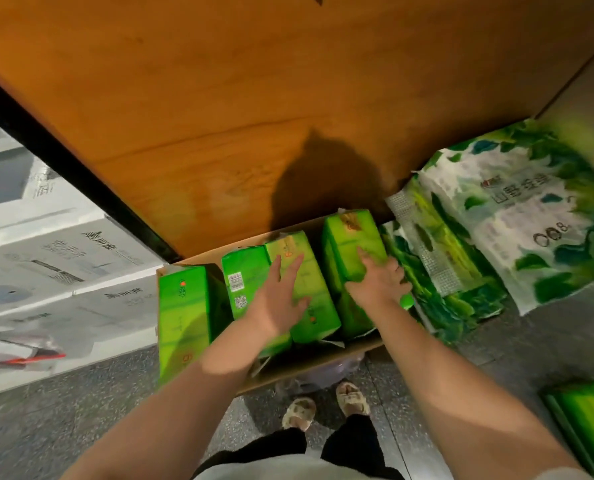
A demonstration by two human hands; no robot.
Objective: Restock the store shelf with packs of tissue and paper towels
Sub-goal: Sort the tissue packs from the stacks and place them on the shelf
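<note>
An open cardboard box (323, 363) on the floor holds several bright green tissue packs. My left hand (281, 299) lies flat with straight fingers on a middle pack (314, 308). My right hand (375, 278) grips the right-hand pack (352, 239), fingers curled over its side. Another green pack (181, 313) stands at the box's left end. To the right, large white-and-green leaf-printed paper packs (517, 216) lean against the wooden panel.
A broad orange wooden panel (254, 98) rises behind the box. White printed cartons (46, 265) stack at the left. Another green pack (590, 420) lies on the grey floor at lower right. My feet in sandals (323, 407) stand just before the box.
</note>
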